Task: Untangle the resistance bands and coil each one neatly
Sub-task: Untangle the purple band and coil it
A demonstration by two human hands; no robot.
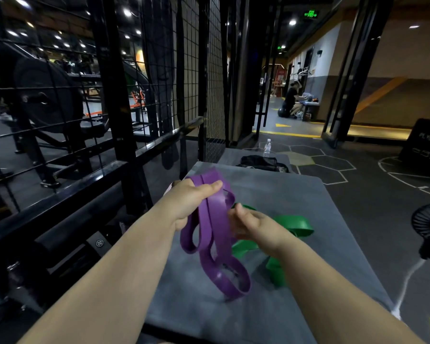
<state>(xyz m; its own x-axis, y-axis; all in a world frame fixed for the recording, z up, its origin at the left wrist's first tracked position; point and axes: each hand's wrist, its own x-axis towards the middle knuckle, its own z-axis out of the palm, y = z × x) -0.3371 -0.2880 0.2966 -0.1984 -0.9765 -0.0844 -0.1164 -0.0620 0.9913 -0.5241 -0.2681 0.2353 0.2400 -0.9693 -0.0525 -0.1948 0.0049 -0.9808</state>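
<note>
Head view: single view.
Purple band [217, 227]: held in folded loops above the bench [308, 194], centre of frame; lower loops hang free.
Left grip [196, 202]: closed round the upper strands.
Right grip [253, 227]: at the band's right edge; blurred, hold cannot be told.
Green band [296, 223]: lying loose on the bench, right of centre.
Handling: judged light, limp and springy; best taken at the gathered upper strands.

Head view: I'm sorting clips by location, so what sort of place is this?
Most likely a gym. A machine loaded with a black weight plate stands behind the wire mesh panel, a purple resistance band is held over a grey padded mat, and the floor carries marked training lines.
</note>
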